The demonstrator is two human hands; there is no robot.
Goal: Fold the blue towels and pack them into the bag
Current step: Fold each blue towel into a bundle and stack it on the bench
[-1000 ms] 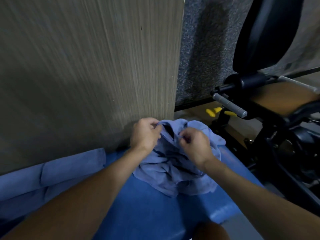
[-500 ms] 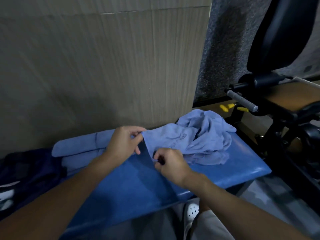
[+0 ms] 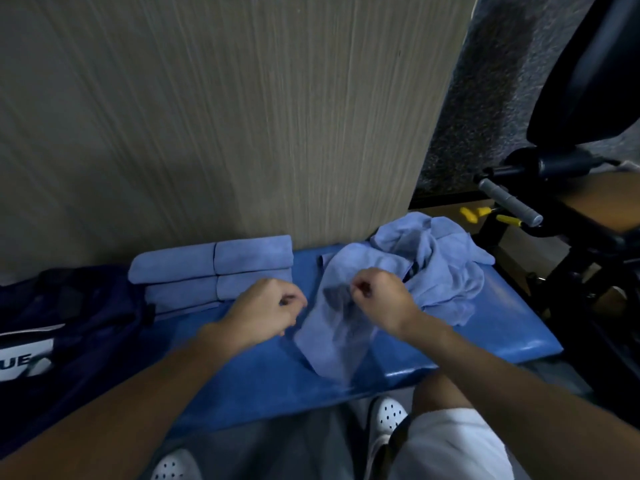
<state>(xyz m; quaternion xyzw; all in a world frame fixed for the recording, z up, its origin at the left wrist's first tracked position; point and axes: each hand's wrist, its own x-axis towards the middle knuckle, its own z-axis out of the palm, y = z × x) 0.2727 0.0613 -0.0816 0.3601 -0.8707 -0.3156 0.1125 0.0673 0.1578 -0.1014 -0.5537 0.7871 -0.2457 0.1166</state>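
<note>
right hand (image 3: 377, 299) pinches the towel's (image 3: 332, 330) top edge, its bottom near the bench (image 3: 242, 379) front edge. left hand (image 3: 266, 308) curls at its left edge; cannot tell whether it grips. folded towels (image 3: 214, 268) lie just behind.

The navy bag (image 3: 86, 327) bears a white patch (image 3: 24, 358) reading "UE" (the rest cut off).

Folded blue towels (image 3: 214, 268) lie on the padded blue worktop (image 3: 485, 341) behind the left hand (image 3: 266, 313), dark fabric bag (image 3: 86, 323) further left; loose blue towel (image 3: 332, 344) under the right hand (image 3: 377, 303), crumpled towel heap (image 3: 446, 265) behind.
</note>
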